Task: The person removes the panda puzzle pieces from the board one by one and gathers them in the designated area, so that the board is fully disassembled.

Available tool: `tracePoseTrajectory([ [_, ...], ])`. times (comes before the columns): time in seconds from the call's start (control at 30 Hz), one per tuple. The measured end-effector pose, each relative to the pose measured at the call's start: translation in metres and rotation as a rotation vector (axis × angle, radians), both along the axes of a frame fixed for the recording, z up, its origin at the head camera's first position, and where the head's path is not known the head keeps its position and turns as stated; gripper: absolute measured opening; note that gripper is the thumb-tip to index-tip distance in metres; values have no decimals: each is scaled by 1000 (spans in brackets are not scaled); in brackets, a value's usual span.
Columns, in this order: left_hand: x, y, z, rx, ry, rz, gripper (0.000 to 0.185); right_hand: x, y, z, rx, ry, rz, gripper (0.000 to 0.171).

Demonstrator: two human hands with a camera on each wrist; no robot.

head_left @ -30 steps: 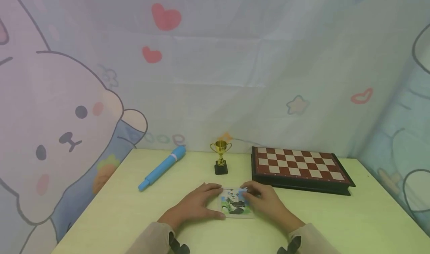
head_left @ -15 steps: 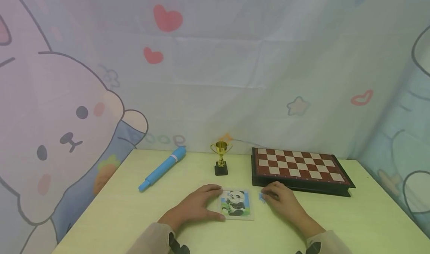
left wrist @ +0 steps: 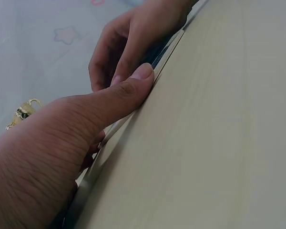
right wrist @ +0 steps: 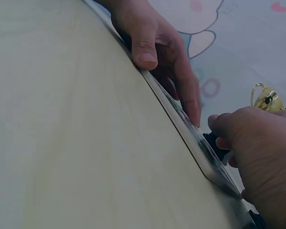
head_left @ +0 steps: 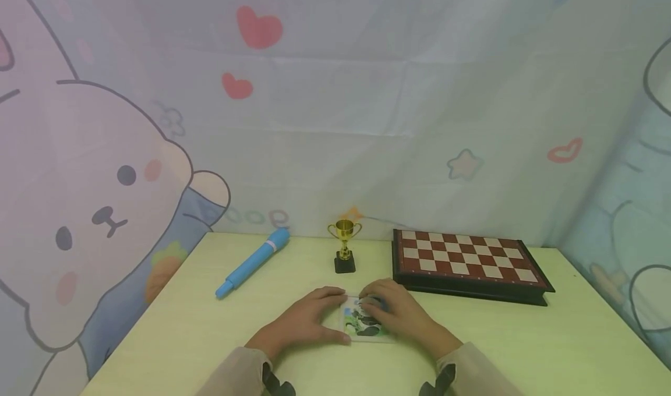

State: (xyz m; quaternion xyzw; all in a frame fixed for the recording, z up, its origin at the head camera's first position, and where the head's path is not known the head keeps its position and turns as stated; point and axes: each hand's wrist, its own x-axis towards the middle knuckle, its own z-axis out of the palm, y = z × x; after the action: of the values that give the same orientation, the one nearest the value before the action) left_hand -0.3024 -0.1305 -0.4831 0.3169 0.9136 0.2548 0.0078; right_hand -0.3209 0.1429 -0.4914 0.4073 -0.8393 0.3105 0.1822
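The left hand (head_left: 301, 323) steadies the panda puzzle (head_left: 362, 324) on the surface (head_left: 524, 349), thumb against its edge. The right hand (head_left: 403, 317) lies over it, fingers (head_left: 374, 303) bent, pressing down.

Child's play corner, bunny curtain (head_left: 94, 198) (cartoon), chessboard (head_left: 468, 261)
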Motion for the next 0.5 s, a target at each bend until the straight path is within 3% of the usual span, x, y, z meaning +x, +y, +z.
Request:
tracePoseTrajectory([
  [0.23,-1,1,-1,-1,-12,-14,95,-9,-9,-2,91,-90,-46,16],
  [0.5,-1,1,0,-7,-12,-6,94,-14,-13,-6,76,-58,-50,6],
])
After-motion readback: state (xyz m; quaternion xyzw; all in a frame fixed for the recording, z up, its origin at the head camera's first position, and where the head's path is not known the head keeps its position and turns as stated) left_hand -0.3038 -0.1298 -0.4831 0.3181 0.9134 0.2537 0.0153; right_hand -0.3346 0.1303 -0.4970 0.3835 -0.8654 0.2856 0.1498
